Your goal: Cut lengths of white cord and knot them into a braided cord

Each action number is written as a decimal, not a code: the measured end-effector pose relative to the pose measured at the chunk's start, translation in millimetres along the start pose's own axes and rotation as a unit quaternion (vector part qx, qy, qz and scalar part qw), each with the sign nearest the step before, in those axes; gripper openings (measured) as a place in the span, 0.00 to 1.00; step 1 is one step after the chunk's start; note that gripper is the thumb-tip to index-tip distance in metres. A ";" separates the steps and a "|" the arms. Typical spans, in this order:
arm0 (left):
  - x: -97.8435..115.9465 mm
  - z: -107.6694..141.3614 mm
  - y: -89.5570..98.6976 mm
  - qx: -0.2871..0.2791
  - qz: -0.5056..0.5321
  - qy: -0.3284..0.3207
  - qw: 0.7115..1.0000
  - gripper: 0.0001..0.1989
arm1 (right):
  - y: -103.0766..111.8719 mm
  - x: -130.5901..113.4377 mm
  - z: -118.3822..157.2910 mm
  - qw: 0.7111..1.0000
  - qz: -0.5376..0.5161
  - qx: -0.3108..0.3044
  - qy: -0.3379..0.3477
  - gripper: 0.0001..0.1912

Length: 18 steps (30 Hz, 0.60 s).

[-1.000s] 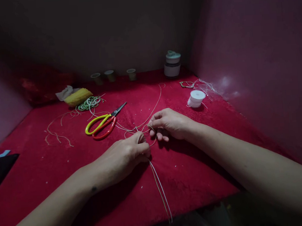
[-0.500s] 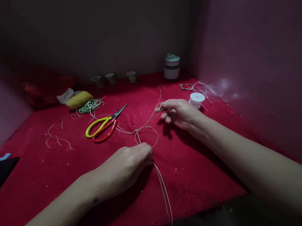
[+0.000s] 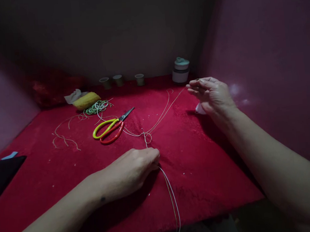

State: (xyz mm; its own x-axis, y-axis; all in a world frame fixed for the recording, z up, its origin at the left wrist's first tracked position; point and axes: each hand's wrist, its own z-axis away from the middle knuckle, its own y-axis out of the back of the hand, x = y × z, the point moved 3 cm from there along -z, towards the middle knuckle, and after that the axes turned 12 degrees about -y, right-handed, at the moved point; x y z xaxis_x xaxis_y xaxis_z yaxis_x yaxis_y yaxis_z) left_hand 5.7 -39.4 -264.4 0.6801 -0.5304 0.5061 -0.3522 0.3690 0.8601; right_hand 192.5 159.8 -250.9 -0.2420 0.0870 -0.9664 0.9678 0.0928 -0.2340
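Low over the red cloth, my left hand (image 3: 139, 166) is closed on thin cords, pale and tan. Their lower ends (image 3: 174, 199) hang from it over the table's front edge. Just beyond its fingers the cords cross in a small loop (image 3: 148, 137). My right hand (image 3: 213, 92) is raised at the right, its fingertips pinched on a tan cord (image 3: 174, 102) stretched straight from that crossing. Another strand lies curled beside it. Partly hidden under my right hand is a white spool (image 3: 200, 109). Scissors (image 3: 110, 128) with yellow and red handles lie left of the crossing, blades pointing away.
Green and white cord (image 3: 97, 107) lies tangled by a yellow bundle (image 3: 87, 100). Loose tan strands (image 3: 63, 136) spread at the left. Several small spools (image 3: 139, 80) and a lidded jar (image 3: 180, 71) stand along the back wall. A dark object (image 3: 7, 172) sits at the left edge.
My right hand has moved up and to the right, drawing the tan cord straight. The loop by my left hand has become smaller. My left hand stays almost in place.
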 end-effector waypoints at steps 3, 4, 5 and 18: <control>0.0 0.4 0.2 0.000 0.005 -0.004 1.000 0.08 | 5.1 -5.9 -0.4 0.984 0.129 0.050 0.116 0.04; -0.2 0.5 0.3 0.002 0.005 -0.006 1.000 0.08 | 6.4 -9.0 0.8 0.970 0.173 0.070 0.157 0.04; -0.4 0.6 0.3 0.004 0.005 -0.007 1.000 0.08 | 7.4 -12.6 2.9 0.952 0.214 0.091 0.198 0.04; -1.8 0.5 0.8 0.014 0.002 -0.019 1.000 0.07 | 19.5 -66.5 34.8 0.766 0.357 0.264 0.465 0.06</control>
State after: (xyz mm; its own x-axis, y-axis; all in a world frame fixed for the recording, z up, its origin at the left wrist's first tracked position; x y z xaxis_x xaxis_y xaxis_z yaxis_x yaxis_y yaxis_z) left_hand 3.9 -38.6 -264.6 0.6534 -0.5586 0.5110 -0.3733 0.3495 0.8594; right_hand 229.9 121.3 -195.0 0.6542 0.6207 -0.4321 0.7106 -0.7000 0.0704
